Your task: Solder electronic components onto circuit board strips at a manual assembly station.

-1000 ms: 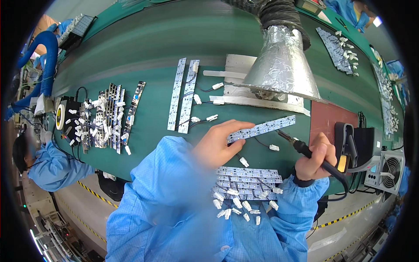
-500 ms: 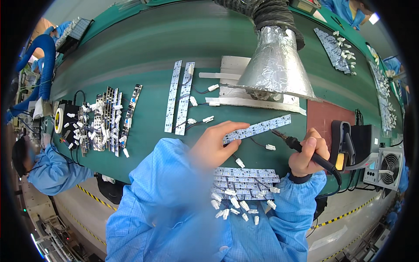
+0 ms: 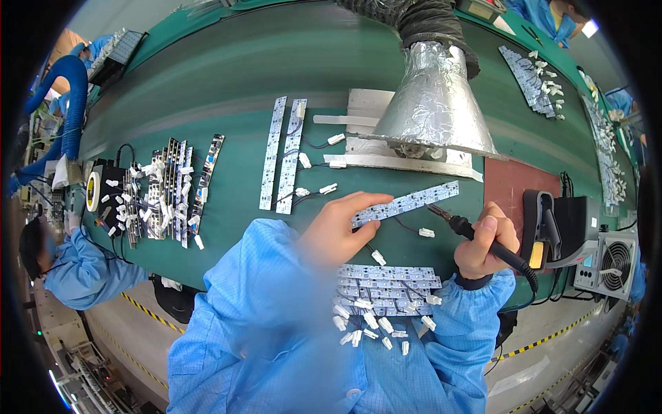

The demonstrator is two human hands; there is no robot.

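The left hand (image 3: 341, 228) pinches the left end of a slim white LED circuit strip (image 3: 414, 200) between thumb and fingers; the strip slants up to the right, over the green worktop (image 3: 234, 255). The right hand (image 3: 489, 241) is closed around the handle of a soldering iron (image 3: 463, 226), its tip close below the strip's lower edge; whether they touch is too small to tell.

Gripped at one end only, the strip could swing or tilt if the tip pressed on it, putting heat on a neighbouring component. Two white plug connectors (image 3: 426, 233) on dark leads lie just below; a drifting tip could scorch that insulation. A slip leftward would bring hot metal towards the left fingers.

Nearer the body, a stack of similar strips (image 3: 389, 272) lies close to the right sleeve (image 3: 472, 310), which could drag their leads if the forearm swept left. The iron's cable (image 3: 534, 286) loops beside its stand (image 3: 539, 228); a snag there could jerk the tip. Beyond, a foil-covered fume hood (image 3: 441, 103) hangs above the worktop.
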